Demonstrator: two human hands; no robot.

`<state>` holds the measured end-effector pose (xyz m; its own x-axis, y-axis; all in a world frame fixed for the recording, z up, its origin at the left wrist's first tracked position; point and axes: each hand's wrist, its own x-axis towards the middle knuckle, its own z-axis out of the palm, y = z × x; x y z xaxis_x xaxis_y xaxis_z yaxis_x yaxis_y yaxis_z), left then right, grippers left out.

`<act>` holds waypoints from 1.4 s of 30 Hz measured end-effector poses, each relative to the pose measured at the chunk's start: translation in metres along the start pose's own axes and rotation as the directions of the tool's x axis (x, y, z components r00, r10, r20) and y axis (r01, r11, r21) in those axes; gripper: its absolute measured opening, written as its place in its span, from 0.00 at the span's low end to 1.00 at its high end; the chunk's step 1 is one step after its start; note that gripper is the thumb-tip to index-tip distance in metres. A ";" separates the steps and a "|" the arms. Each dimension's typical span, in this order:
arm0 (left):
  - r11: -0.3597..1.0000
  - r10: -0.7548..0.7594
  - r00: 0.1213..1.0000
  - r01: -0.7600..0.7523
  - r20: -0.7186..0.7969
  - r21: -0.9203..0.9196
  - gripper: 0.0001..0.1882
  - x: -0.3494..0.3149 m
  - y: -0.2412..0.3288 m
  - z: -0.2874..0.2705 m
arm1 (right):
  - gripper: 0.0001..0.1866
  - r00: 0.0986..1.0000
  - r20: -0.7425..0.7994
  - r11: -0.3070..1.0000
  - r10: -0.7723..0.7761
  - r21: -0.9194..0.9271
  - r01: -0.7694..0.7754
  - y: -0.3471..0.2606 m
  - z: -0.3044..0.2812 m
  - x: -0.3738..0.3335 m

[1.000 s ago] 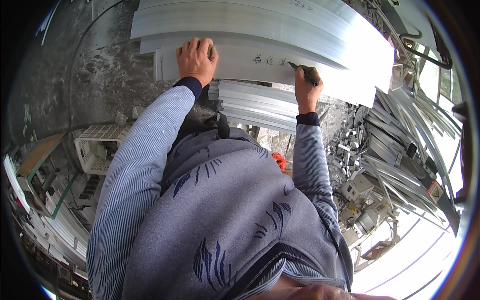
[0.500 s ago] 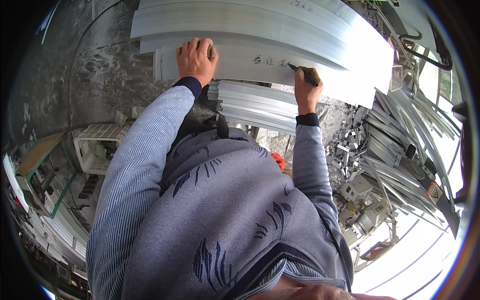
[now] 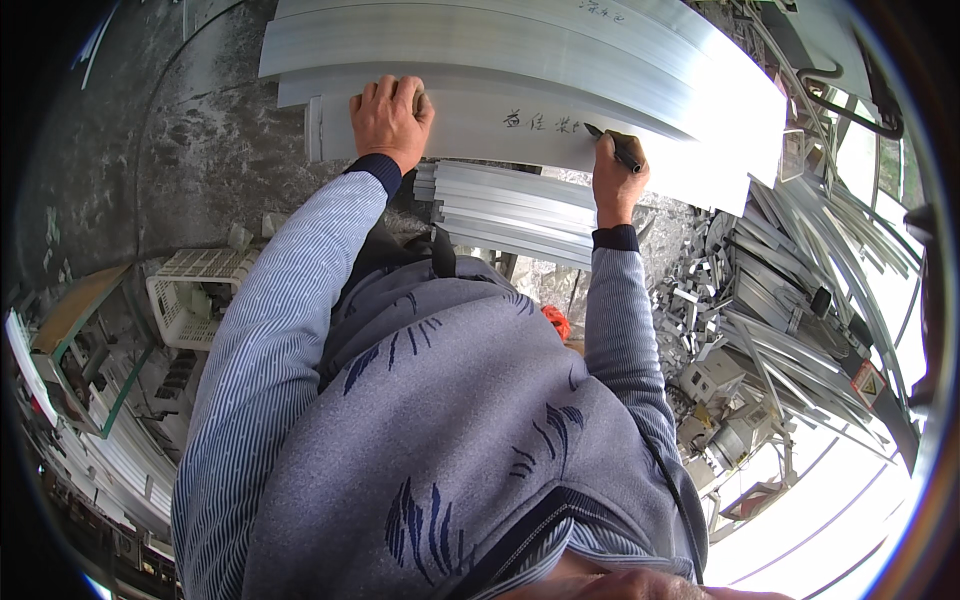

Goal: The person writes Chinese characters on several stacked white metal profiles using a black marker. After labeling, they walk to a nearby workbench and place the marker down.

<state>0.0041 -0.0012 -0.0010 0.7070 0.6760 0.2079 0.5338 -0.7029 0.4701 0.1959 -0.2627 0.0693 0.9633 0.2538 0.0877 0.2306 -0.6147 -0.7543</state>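
My right hand (image 3: 619,178) pinches a black marker pen (image 3: 625,154), its tip at the end of a row of dark handwriting on a pale metal panel (image 3: 470,100). Resting on that same panel, left of the writing, is my left hand (image 3: 392,122) with its fingers curled in; what they hold, if anything, is hidden. Long silvery metal profiles (image 3: 450,45) lie side by side just beyond the panel, and one bears another line of writing. Strong glare washes out the right ends of the panel and profiles.
Below the panel lies a bundle of narrow metal strips (image 3: 510,205). Offcuts (image 3: 690,290) are heaped on the right, near long loose profiles (image 3: 800,350). On the left are a white plastic crate (image 3: 190,310) and a green-edged frame (image 3: 125,375). Something orange-red (image 3: 556,322) shows beside my waist.
My right hand and the marker pen have shifted slightly right, and a bit more dark writing shows behind the tip. My left hand remains in place on the panel.
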 end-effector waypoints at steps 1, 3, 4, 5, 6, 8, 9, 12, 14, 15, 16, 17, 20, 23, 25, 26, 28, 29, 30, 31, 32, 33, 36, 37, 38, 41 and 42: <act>1.000 0.000 1.000 0.000 0.002 0.000 0.07 0.000 0.000 0.000 | 0.07 1.000 0.001 1.000 0.009 0.000 -0.009 -0.001 0.000 0.000; 1.000 0.001 1.000 -0.001 -0.001 0.001 0.07 0.000 -0.001 0.001 | 0.07 1.000 0.010 1.000 0.018 -0.006 -0.018 -0.001 -0.001 -0.001; 1.000 0.003 1.000 -0.003 -0.005 0.002 0.07 0.000 -0.001 0.001 | 0.06 1.000 0.019 1.000 0.017 -0.012 -0.017 -0.001 -0.001 -0.001; 1.000 0.004 1.000 -0.004 -0.010 0.002 0.07 0.000 -0.001 0.001 | 0.06 0.999 0.028 1.000 0.017 -0.018 -0.016 -0.001 -0.001 -0.001; 1.000 0.005 1.000 -0.005 -0.008 0.000 0.07 0.000 0.000 0.001 | 0.06 1.000 0.011 1.000 0.007 -0.029 -0.007 -0.001 -0.001 -0.001; 1.000 0.005 1.000 -0.005 -0.011 -0.004 0.07 0.000 -0.001 0.002 | 0.06 1.000 -0.022 0.999 -0.012 -0.050 0.011 0.000 0.000 0.001; 1.000 0.002 1.000 -0.002 -0.003 0.002 0.07 0.000 -0.001 0.002 | 0.06 1.000 -0.015 0.999 -0.005 -0.034 0.004 0.001 0.000 0.001; 1.000 0.004 1.000 -0.004 -0.006 0.006 0.06 0.000 -0.001 0.002 | 0.06 1.000 -0.004 1.000 0.008 0.000 -0.008 0.003 0.000 0.001; 1.000 0.009 1.000 -0.009 -0.018 0.004 0.06 0.000 -0.001 0.002 | 0.06 1.000 0.004 1.000 0.003 -0.004 -0.003 0.005 0.001 0.000; 1.000 0.007 1.000 -0.007 -0.012 0.003 0.07 0.000 -0.001 0.002 | 0.06 1.000 0.007 1.000 0.001 -0.004 -0.001 0.005 0.000 0.000; 1.000 0.006 1.000 -0.006 -0.006 0.001 0.07 0.000 -0.001 0.001 | 0.06 1.000 0.009 1.000 0.002 -0.006 -0.002 0.005 0.000 0.000; 1.000 0.006 1.000 -0.006 -0.004 -0.002 0.07 0.000 -0.001 0.001 | 0.06 1.000 0.010 1.000 -0.005 -0.005 0.005 0.006 0.000 0.000; 1.000 0.009 1.000 -0.009 -0.012 0.009 0.07 0.000 -0.001 0.002 | 0.06 1.000 -0.007 1.000 -0.015 -0.015 0.015 0.007 0.001 0.001; 1.000 -0.012 0.998 0.011 0.056 0.019 0.09 0.000 -0.003 0.002 | 0.07 0.998 -0.060 1.000 0.004 -0.013 -0.005 0.007 0.003 0.001; 1.000 -0.009 0.999 0.008 0.042 0.016 0.10 0.000 -0.003 0.002 | 0.06 0.999 -0.038 1.000 0.015 -0.014 -0.015 0.006 0.001 0.000; 1.000 -0.009 0.999 0.009 0.040 0.017 0.10 0.000 -0.002 0.002 | 0.06 0.999 -0.029 1.000 0.014 -0.013 -0.014 0.005 0.001 -0.001; 1.000 0.002 1.000 -0.002 -0.001 0.009 0.07 0.000 -0.001 0.002 | 0.06 1.000 -0.002 1.000 -0.006 0.008 0.006 0.004 -0.001 -0.002; 1.000 0.007 1.000 -0.007 -0.022 0.005 0.07 0.000 -0.001 0.002 | 0.06 1.000 0.007 1.000 -0.017 0.013 0.017 0.004 -0.001 -0.002; 1.000 0.006 1.000 -0.006 -0.015 0.006 0.07 0.000 -0.001 0.002 | 0.06 1.000 0.016 1.000 -0.018 0.019 0.018 0.004 -0.001 -0.003; 1.000 0.005 1.000 -0.005 -0.008 0.007 0.07 0.000 -0.001 0.001 | 0.06 1.000 0.022 1.000 -0.016 0.018 0.016 0.004 -0.001 -0.003; 1.000 0.005 1.000 -0.005 -0.002 0.009 0.07 0.000 -0.001 0.001 | 0.05 0.999 0.028 1.000 -0.021 0.019 0.020 0.004 -0.001 -0.003; 1.000 0.003 1.000 -0.003 -0.003 0.008 0.07 0.000 -0.001 0.001 | 0.05 0.999 0.028 1.000 -0.023 0.000 0.023 0.004 -0.001 -0.002; 1.000 0.001 1.000 -0.001 -0.004 0.005 0.07 0.000 0.000 0.001 | 0.05 0.999 0.005 0.999 -0.041 -0.029 0.041 0.006 -0.002 -0.001; 1.000 0.002 1.000 -0.002 -0.002 0.004 0.07 0.000 -0.001 0.001 | 0.05 0.999 -0.019 0.999 -0.041 -0.023 0.041 0.007 -0.002 0.000; 1.000 0.002 1.000 -0.002 -0.001 0.004 0.07 0.000 -0.001 0.001 | 0.05 0.998 -0.043 0.999 -0.042 -0.017 0.041 0.008 -0.002 0.001; 1.000 0.003 1.000 -0.003 -0.016 0.005 0.06 0.000 0.000 0.001 | 0.05 1.000 0.010 0.999 -0.008 -0.039 0.008 0.010 -0.003 0.002; 1.000 0.004 1.000 -0.004 -0.012 0.009 0.06 0.000 0.001 0.001 | 0.05 1.000 0.003 1.000 -0.010 -0.026 0.010 0.010 -0.003 0.002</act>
<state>0.0047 -0.0018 -0.0013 0.7031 0.6761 0.2203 0.5356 -0.7073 0.4614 0.2007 -0.2706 0.0640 0.9606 0.2619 0.0931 0.2435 -0.6316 -0.7360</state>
